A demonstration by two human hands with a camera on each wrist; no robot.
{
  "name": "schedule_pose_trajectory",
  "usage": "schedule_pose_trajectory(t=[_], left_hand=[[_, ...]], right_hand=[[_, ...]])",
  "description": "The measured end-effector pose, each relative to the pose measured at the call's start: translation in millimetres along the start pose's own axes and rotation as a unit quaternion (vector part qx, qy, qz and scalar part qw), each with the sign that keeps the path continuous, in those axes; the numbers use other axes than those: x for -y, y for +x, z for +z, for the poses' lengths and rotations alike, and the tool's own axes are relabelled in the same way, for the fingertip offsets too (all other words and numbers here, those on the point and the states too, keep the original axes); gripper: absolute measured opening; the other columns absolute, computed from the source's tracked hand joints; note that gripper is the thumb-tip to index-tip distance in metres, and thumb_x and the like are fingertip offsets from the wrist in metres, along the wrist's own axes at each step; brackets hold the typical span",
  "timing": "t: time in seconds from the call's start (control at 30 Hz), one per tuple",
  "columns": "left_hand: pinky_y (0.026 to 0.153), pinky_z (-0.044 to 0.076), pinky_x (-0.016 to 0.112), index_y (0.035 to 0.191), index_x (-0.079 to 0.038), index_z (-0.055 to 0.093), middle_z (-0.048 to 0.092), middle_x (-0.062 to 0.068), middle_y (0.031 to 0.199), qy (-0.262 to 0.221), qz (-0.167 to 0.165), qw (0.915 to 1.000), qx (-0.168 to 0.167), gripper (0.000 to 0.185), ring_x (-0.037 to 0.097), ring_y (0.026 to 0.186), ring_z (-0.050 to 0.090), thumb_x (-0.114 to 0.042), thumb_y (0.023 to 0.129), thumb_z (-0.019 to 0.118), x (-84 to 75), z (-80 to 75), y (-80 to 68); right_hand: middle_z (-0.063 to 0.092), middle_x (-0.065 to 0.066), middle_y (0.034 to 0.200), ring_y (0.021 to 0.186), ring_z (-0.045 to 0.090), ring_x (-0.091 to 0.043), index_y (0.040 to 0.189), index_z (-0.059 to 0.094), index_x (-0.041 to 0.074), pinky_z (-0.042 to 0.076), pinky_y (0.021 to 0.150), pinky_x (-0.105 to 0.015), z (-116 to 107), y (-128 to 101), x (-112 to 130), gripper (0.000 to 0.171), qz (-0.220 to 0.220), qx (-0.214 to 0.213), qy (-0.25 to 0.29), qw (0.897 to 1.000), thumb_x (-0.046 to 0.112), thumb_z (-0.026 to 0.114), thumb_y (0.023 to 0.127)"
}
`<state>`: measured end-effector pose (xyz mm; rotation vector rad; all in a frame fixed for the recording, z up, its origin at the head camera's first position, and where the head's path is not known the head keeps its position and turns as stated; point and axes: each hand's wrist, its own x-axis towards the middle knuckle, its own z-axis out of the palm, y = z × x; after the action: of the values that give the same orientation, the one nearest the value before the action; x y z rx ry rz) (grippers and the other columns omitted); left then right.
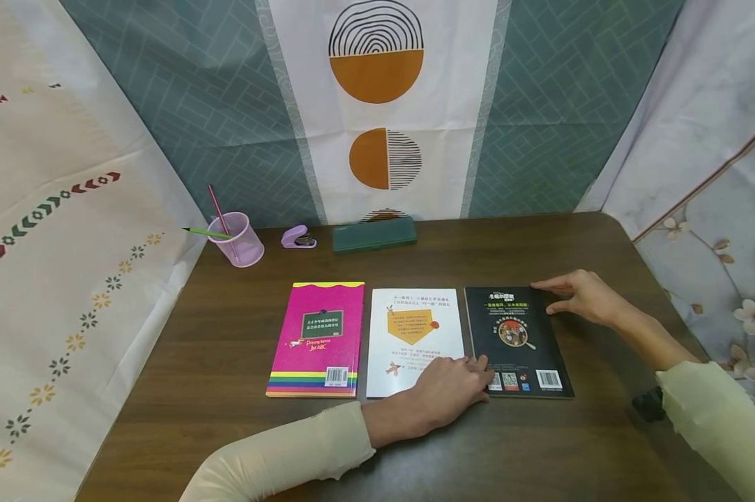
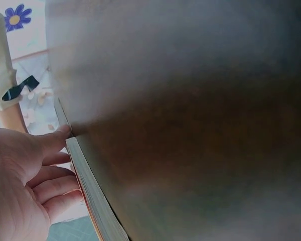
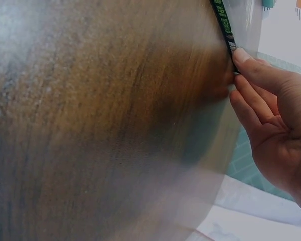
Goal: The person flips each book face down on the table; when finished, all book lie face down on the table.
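Three books lie side by side, back covers up: a pink book [image 1: 317, 348], a white book [image 1: 408, 335] and a black book [image 1: 515, 341]. My left hand [image 1: 450, 392] reaches over the white book's lower right corner, fingertips at the black book's lower left corner. In the left wrist view, the thumb is at the book edges and the fingers are loosely bent. My right hand [image 1: 584, 298] touches the black book's upper right corner, index finger at the top edge, thumb by the right side. The right wrist view shows these fingers [image 3: 253, 98] nearly straight at the book's thin edge.
Along the back of the brown table [image 1: 226, 432] stand a pink pencil cup [image 1: 244, 245] with two pencils, a purple stapler [image 1: 297, 237] and a dark green case [image 1: 374, 235]. Patterned cloths hang behind and at both sides.
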<state>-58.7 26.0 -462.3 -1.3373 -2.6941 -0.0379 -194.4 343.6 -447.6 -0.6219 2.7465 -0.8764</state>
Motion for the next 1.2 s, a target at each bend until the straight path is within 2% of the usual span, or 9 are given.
schedule_pose_trajectory(t=[0.3, 0.57, 0.63, 0.73, 0.8, 0.87, 0.93, 1.03, 1.2], left_hand=[[0.055, 0.052, 0.021, 0.120, -0.026, 0.078, 0.074, -0.006, 0.127, -0.002, 0.004, 1.0000, 0.006, 0.031, 0.004, 0.091, 0.072, -0.049, 0.102, 0.068, 0.2, -0.7, 0.7], [0.059, 0.054, 0.021, 0.125, -0.027, 0.078, 0.073, -0.004, 0.134, -0.010, 0.003, 0.9999, 0.009, 0.032, 0.005, 0.101, 0.073, -0.048, 0.103, 0.069, 1.0, -1.6, -0.4], [0.064, 0.056, 0.021, 0.125, -0.026, 0.078, 0.072, -0.004, 0.136, -0.019, 0.003, 0.9998, 0.003, 0.032, 0.006, 0.106, 0.073, -0.047, 0.103, 0.069, 2.2, -1.5, -1.9], [0.081, 0.059, 0.022, 0.128, -0.024, 0.078, 0.072, -0.003, 0.137, -0.031, 0.007, 0.9995, -0.007, 0.034, 0.008, 0.116, 0.071, -0.045, 0.103, 0.070, 5.9, -3.6, -5.1], [0.092, 0.057, 0.022, 0.132, -0.022, 0.077, 0.072, -0.003, 0.137, -0.047, 0.008, 0.9988, -0.009, 0.036, 0.009, 0.122, 0.069, -0.044, 0.103, 0.071, 9.6, -7.7, -8.3], [0.098, 0.055, 0.023, 0.134, -0.020, 0.076, 0.072, -0.003, 0.136, -0.065, 0.009, 0.9978, -0.009, 0.038, 0.009, 0.125, 0.067, -0.042, 0.103, 0.071, 14.7, -13.4, -12.5], [0.100, 0.055, 0.025, 0.136, -0.019, 0.075, 0.072, -0.003, 0.137, -0.101, 0.004, 0.9949, 0.000, 0.040, 0.009, 0.127, 0.066, -0.041, 0.103, 0.072, 21.7, -20.2, -17.6], [0.101, 0.056, 0.028, 0.141, -0.018, 0.071, 0.070, -0.004, 0.140, -0.167, -0.011, 0.9857, 0.024, 0.045, 0.012, 0.132, 0.063, -0.040, 0.102, 0.073, 36.0, -31.4, -27.4], [0.107, 0.053, 0.034, 0.153, -0.017, 0.060, 0.060, -0.001, 0.153, -0.274, -0.054, 0.9585, 0.059, 0.063, 0.017, 0.145, 0.052, -0.041, 0.098, 0.078, 68.6, -48.6, -45.5]], right_hand=[[0.068, -0.030, 0.129, 0.119, 0.066, -0.051, 0.135, 0.071, -0.002, 0.057, 0.092, -0.062, -1, -2, -1, 0.055, 0.003, -0.003, 0.000, 1.000, 0.000, 0.089, 0.083], [0.068, -0.031, 0.129, 0.120, 0.066, -0.052, 0.136, 0.070, -0.003, 0.056, 0.092, -0.063, -2, -2, -2, 0.055, 0.002, 0.006, 0.002, 1.000, 0.002, 0.089, 0.084], [0.067, -0.032, 0.130, 0.120, 0.065, -0.052, 0.136, 0.069, -0.004, 0.056, 0.092, -0.063, -3, -2, -2, 0.056, 0.000, 0.010, 0.002, 1.000, 0.002, 0.088, 0.084], [0.066, -0.033, 0.131, 0.120, 0.065, -0.054, 0.138, 0.068, -0.004, 0.056, 0.093, -0.063, -3, -3, 1, 0.057, -0.002, 0.020, -0.007, 1.000, 0.002, 0.088, 0.085], [0.066, -0.034, 0.131, 0.120, 0.064, -0.056, 0.139, 0.066, -0.004, 0.055, 0.094, -0.066, -3, -3, 4, 0.059, -0.005, 0.027, -0.025, 0.999, 0.004, 0.088, 0.085], [0.065, -0.035, 0.132, 0.121, 0.063, -0.057, 0.141, 0.064, -0.004, 0.053, 0.096, -0.068, -4, -3, 7, 0.063, -0.010, 0.032, -0.047, 0.998, 0.009, 0.089, 0.085], [0.063, -0.036, 0.136, 0.124, 0.061, -0.057, 0.144, 0.061, -0.005, 0.052, 0.097, -0.069, -4, -4, 11, 0.070, -0.017, 0.036, -0.069, 0.997, 0.014, 0.091, 0.085], [0.056, -0.036, 0.144, 0.131, 0.055, -0.057, 0.151, 0.053, -0.006, 0.048, 0.102, -0.070, -4, -5, 19, 0.084, -0.018, 0.039, -0.081, 0.996, 0.025, 0.093, 0.084], [0.044, -0.036, 0.156, 0.139, 0.047, -0.059, 0.160, 0.040, -0.003, 0.044, 0.106, -0.073, 1, -11, 33, 0.107, -0.018, 0.034, -0.064, 0.997, 0.043, 0.094, 0.080]])
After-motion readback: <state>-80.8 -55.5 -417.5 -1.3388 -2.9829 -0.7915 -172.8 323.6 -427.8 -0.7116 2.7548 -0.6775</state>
